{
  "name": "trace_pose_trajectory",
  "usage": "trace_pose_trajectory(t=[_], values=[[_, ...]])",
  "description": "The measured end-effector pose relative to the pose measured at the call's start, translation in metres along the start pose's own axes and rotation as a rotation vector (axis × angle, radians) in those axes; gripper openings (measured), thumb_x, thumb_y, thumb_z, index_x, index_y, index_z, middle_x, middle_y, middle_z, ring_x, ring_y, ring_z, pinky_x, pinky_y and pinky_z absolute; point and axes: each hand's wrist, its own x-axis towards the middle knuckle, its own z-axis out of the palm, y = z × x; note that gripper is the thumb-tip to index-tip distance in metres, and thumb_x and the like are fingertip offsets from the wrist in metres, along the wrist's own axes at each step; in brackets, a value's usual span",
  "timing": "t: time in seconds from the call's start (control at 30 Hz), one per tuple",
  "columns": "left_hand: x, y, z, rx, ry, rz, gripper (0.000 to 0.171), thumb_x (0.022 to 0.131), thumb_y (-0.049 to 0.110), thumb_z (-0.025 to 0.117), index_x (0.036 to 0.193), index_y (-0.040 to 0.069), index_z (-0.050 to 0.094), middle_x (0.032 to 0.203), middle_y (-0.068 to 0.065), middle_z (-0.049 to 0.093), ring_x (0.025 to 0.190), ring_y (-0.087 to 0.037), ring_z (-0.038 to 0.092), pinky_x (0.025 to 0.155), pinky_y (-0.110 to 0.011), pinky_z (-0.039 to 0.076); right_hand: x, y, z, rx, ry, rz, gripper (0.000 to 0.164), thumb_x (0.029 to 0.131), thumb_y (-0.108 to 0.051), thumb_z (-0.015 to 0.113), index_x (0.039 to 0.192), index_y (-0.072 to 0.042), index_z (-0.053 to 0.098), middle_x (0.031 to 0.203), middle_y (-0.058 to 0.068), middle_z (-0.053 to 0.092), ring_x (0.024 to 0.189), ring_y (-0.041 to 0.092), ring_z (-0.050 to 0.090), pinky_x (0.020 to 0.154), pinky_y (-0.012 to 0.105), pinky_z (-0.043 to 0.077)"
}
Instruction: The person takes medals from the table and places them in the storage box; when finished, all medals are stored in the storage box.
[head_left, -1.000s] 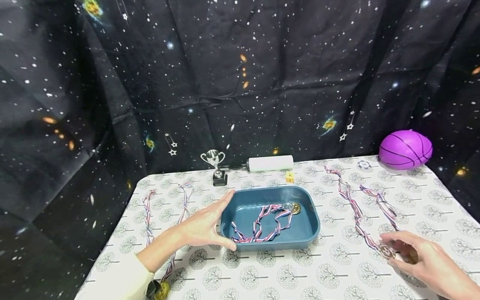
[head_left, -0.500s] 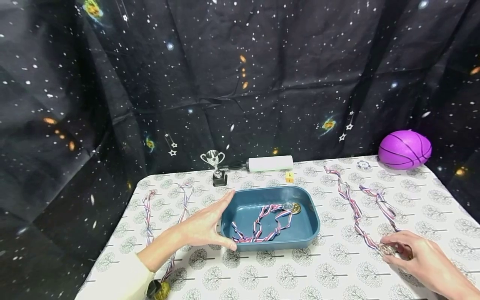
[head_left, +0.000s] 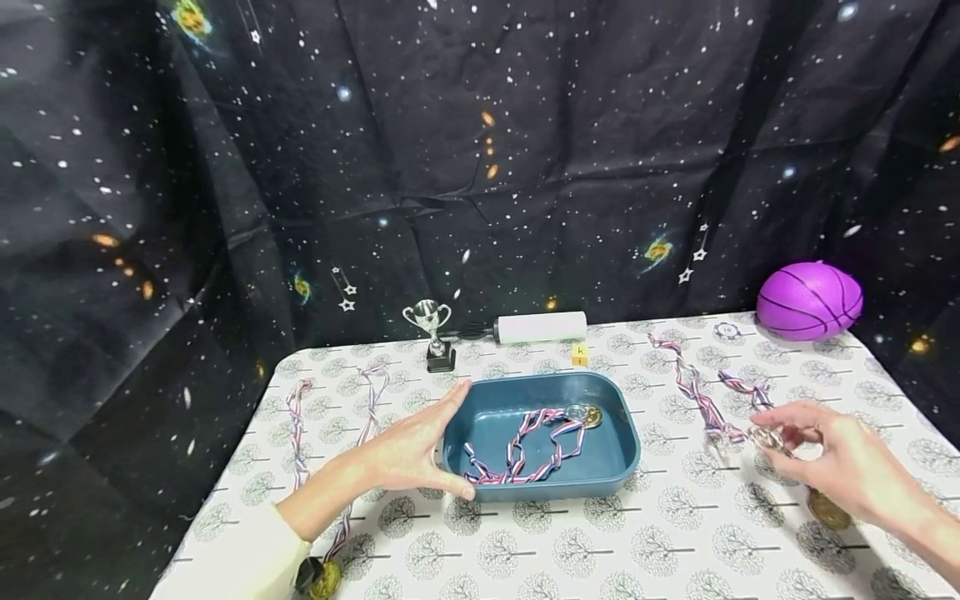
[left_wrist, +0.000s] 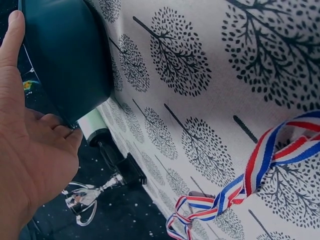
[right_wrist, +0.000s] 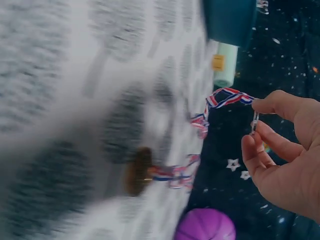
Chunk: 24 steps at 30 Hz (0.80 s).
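In the head view my left hand (head_left: 408,450) spans the left end of a blue rectangular bin (head_left: 540,493), fingers straight at its back corner, thumb at the front corner. Inside the bin lie a gold medal (head_left: 593,416), a silver-looking medal (head_left: 575,412) and tangled striped ribbons (head_left: 513,458). To the right, my right hand (head_left: 843,458) pinches a silver-coloured medal (head_left: 767,437) above the table; its red, white and blue ribbon (head_left: 705,408) trails back onto the cloth. Beneath that hand, a bronze-gold medal (head_left: 828,510) lies on the cloth, its ribbon (right_wrist: 175,175) visible in the right wrist view.
A trophy cup (head_left: 433,333), a white roll (head_left: 540,327) and a yellow letter cube (head_left: 579,355) stand behind the bin. A purple ball (head_left: 810,301) sits back right beside a chip-like disc (head_left: 727,330). Front left are a gold medal (head_left: 326,579), a dark medal (head_left: 307,573) and ribbons.
My right hand has lifted the silver-coloured medal off the table, raising part of its ribbon and uncovering the bronze-gold medal below. My left hand stays at the bin.
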Motion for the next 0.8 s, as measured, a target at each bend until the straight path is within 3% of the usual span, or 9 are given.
trace_pose_trajectory(t=[0.17, 0.37, 0.53, 0.8], values=[[-0.001, 0.001, -0.001, -0.001, 0.0, -0.003, 0.146, 0.071, 0.067, 0.091, 0.172, 0.017, -0.001, 0.176, -0.009, 0.001, 0.161, -0.028, 0.015, 0.129, -0.05, 0.02, 0.03, -0.019, -0.015, 0.038, 0.007, -0.034, 0.044, 0.078, -0.003, 0.092, 0.119, -0.012, 0.079, 0.111, -0.004, 0.072, 0.089, -0.007, 0.061, 0.079, 0.001, 0.042], [-0.001, 0.001, 0.003, -0.015, -0.001, -0.003, 0.146, 0.071, 0.067, 0.091, 0.172, 0.017, -0.001, 0.176, -0.01, 0.002, 0.161, -0.026, 0.014, 0.129, -0.047, 0.019, 0.065, -0.043, -0.04, 0.033, 0.019, -0.032, 0.041, 0.081, -0.004, 0.09, 0.12, -0.012, 0.079, 0.105, 0.004, 0.074, 0.087, -0.01, 0.06, 0.073, 0.004, 0.044], [-0.001, 0.0, 0.004, -0.02, -0.007, 0.01, 0.147, 0.07, 0.067, 0.092, 0.172, 0.013, -0.001, 0.176, -0.011, 0.002, 0.161, -0.027, 0.013, 0.129, -0.049, 0.018, 0.094, -0.065, -0.06, 0.053, 0.062, -0.046, 0.04, 0.084, 0.0, 0.085, 0.121, -0.012, 0.079, 0.112, 0.011, 0.072, 0.091, -0.017, 0.059, 0.079, -0.001, 0.044], [0.001, 0.0, 0.001, -0.044, -0.008, 0.017, 0.146, 0.071, 0.061, 0.094, 0.172, 0.015, -0.001, 0.176, -0.009, -0.001, 0.161, -0.028, 0.013, 0.129, -0.05, 0.018, 0.137, -0.107, -0.086, 0.096, 0.144, -0.012, 0.039, 0.086, -0.007, 0.082, 0.125, -0.015, 0.079, 0.096, -0.01, 0.071, 0.083, -0.006, 0.061, 0.075, 0.006, 0.04]])
